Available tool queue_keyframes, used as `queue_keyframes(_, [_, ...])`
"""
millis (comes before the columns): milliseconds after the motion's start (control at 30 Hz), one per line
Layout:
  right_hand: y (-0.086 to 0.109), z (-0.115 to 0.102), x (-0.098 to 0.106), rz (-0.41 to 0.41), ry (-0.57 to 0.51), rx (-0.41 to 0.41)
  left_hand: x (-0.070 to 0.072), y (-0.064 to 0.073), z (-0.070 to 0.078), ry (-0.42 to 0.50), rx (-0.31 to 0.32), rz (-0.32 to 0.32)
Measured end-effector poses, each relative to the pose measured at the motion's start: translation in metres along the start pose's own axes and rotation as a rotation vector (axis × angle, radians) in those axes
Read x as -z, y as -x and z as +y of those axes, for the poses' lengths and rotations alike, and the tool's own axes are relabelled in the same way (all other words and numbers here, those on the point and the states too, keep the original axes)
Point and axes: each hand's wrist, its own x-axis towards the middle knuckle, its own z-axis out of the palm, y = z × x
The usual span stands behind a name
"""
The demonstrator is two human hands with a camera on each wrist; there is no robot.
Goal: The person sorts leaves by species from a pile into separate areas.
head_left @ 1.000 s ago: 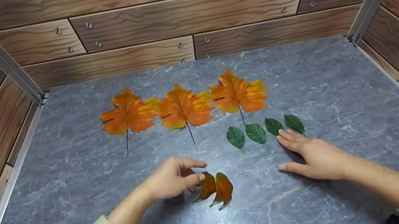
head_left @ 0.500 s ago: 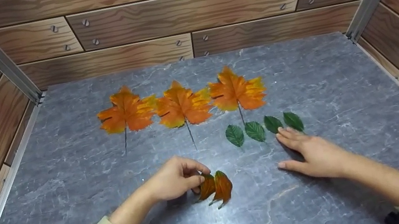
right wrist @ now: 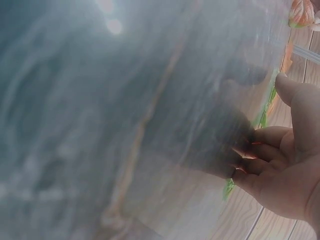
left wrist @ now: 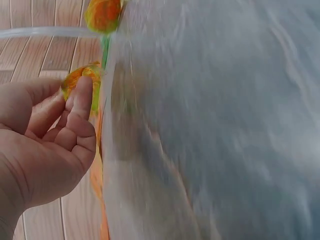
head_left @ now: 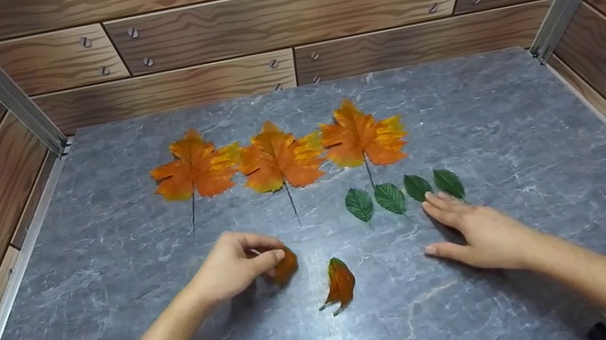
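Observation:
Between thumb and fingers, my left hand [head_left: 236, 267] pinches a small orange-brown leaf [head_left: 286, 266], partly hidden by the fingers; the left wrist view shows that leaf [left wrist: 75, 82] at the fingertips. A second orange-brown leaf [head_left: 340, 284], curled and with pointed tips, lies on the table to the right of it. My right hand [head_left: 483, 235] rests on the table with fingers extended, its fingertips by the two right-hand green leaves, one [head_left: 418, 186] at the fingertips and one [head_left: 448, 182] just beyond. Two more green leaves, one [head_left: 359, 205] and another [head_left: 390, 198], lie to their left.
Three large orange maple leaves with stems lie in a row farther back: left [head_left: 195, 166], middle [head_left: 281, 158] and right [head_left: 362, 136]. The grey marbled table [head_left: 105, 240] is bounded by wood-patterned walls [head_left: 206, 32] at the back and sides.
My left hand has taken hold of one of the two orange-brown leaves and carried it left and slightly away, apart from the other. My right hand has stayed in place.

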Motion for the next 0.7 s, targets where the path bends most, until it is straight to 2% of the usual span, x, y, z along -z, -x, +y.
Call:
queue_keyframes(200, [0.000, -0.001, 0.000, 0.002, -0.001, 0.007, 0.021, 0.009, -0.008, -0.019, 0.018, 0.165])
queue_keyframes(367, [0.000, -0.002, 0.001, 0.000, 0.001, 0.005, 0.039, 0.017, -0.016, -0.009, 0.064, 0.275])
queue_keyframes(533, [0.001, -0.001, 0.002, -0.005, -0.001, -0.001, 0.056, 0.022, -0.026, -0.032, 0.105, 0.331])
queue_keyframes(700, [0.000, 0.001, 0.002, -0.019, -0.009, -0.013, 0.068, 0.023, -0.032, -0.103, 0.140, 0.341])
